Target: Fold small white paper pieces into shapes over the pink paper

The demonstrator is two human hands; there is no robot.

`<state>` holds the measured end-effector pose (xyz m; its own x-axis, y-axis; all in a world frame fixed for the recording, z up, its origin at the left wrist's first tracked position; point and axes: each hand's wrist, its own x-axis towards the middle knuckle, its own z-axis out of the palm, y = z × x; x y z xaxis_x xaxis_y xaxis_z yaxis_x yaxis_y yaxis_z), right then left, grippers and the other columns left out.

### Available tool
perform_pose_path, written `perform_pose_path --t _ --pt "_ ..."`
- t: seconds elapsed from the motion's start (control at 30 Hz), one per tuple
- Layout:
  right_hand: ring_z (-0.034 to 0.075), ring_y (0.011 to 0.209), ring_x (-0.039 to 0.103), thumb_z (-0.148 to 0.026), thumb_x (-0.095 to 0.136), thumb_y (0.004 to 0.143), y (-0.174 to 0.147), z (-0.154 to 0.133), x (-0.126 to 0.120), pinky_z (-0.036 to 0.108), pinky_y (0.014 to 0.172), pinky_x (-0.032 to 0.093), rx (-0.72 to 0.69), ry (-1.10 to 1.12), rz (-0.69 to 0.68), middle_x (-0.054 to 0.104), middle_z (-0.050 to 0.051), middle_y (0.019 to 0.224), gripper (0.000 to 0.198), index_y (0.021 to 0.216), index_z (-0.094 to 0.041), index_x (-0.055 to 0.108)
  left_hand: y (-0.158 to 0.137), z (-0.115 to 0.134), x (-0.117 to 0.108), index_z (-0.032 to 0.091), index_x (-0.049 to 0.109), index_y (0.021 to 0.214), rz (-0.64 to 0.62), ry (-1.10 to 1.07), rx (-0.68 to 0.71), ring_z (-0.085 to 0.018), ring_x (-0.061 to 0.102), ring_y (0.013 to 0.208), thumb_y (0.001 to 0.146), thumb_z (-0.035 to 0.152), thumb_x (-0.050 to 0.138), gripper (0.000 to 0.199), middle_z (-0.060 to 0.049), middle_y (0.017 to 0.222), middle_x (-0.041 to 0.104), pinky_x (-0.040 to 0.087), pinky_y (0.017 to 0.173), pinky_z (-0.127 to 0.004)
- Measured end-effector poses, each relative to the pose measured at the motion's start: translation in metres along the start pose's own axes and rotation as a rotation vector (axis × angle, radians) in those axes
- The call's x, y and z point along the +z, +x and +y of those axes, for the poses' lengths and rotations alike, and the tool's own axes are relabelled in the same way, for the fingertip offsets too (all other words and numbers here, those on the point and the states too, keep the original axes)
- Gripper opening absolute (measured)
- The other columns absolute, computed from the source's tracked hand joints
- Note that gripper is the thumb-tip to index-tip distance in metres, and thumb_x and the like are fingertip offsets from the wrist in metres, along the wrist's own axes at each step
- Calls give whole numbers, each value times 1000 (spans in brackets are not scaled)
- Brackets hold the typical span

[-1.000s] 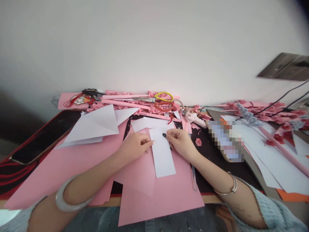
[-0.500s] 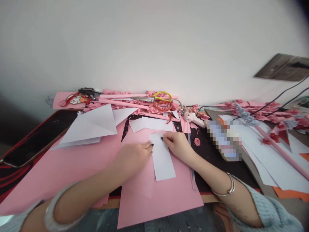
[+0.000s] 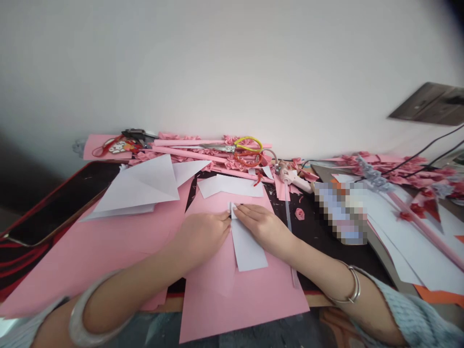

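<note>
A white paper strip (image 3: 250, 249) lies lengthwise on a pink paper sheet (image 3: 246, 309), its far end folded over in a small flap. At the strip's upper left edge, my left hand (image 3: 208, 237) has its fingertips closed together on the paper by the fold. My right hand (image 3: 266, 227) rests across the strip from the other side, fingers stretched out and pressing flat on the folded end. Parts of the strip's right side and the flap are hidden under the right fingers.
Folded white paper (image 3: 141, 186) and a phone (image 3: 65, 203) lie to the left. Behind are pink paper rods, scissors (image 3: 248, 145) and a glue gun (image 3: 295, 179). A small pink paper rose (image 3: 299, 213), a blurred-out object (image 3: 340, 212) and white sheets (image 3: 395, 241) lie right.
The far end of the strip is now folded over toward me. My right hand has gone from pinching the strip's top to lying flat over it; the left hand stays at the edge.
</note>
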<state>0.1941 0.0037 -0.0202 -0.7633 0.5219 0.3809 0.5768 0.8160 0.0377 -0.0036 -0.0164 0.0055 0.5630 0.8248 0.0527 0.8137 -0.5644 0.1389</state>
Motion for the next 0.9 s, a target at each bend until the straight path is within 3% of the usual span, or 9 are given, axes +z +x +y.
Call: perform_pose_path --t 0.33,0.67,0.9 --pt "22 113 55 -5 39 88 -3 0 -1 38 98 46 -22 -15 -51 58 17 121 35 120 -4 54 5 -11 7 19 57 118 60 25 -20 -22 64 95 92 26 35 35 -1 126 57 52 71 -33" --pt "22 114 54 -6 41 88 -5 -2 -2 36 99 46 -29 -6 -91 56 17 124 36 121 -4 53 8 -13 5 17 55 120 16 -5 -37 -22 63 99 92 24 34 36 -3 125 57 52 77 -33" --pt "21 115 53 -5 40 88 -5 -3 -2 35 99 46 -23 -7 -100 55 16 125 38 123 -5 51 8 -12 3 18 62 111 12 37 -42 -24 63 97 91 23 36 33 -6 119 61 53 73 -34"
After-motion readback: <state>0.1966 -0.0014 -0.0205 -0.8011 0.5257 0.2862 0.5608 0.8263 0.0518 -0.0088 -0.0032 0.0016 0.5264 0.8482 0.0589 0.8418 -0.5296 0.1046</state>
